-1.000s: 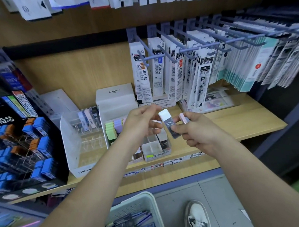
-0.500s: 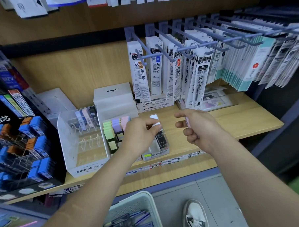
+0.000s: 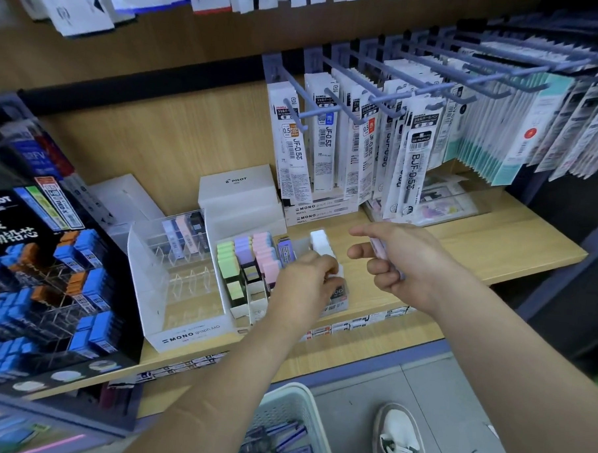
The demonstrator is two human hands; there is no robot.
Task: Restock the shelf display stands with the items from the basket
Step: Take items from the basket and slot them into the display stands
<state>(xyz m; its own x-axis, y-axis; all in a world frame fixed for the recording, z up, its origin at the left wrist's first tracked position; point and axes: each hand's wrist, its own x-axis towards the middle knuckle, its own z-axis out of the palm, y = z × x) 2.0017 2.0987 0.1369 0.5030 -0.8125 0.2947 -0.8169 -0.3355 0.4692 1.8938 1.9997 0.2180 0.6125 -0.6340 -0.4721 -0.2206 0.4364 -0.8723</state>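
Left hand [image 3: 307, 283], fingers curled downward, pinches a black-sleeved eraser [image 3: 337, 292] and presses it into the rightmost slot of the display stand [image 3: 238, 203], just in front of an upright white eraser [image 3: 319, 242]. Right hand [image 3: 405, 261] hovers beside it, index finger extended, the other fingers curled round a small pale item [image 3: 377, 252] that is mostly hidden. Pastel erasers [image 3: 243, 258] fill the stand's left slots. Basket [image 3: 283, 393] sits on the floor below the wooden shelf [image 3: 495, 241], holding more packaged stock.
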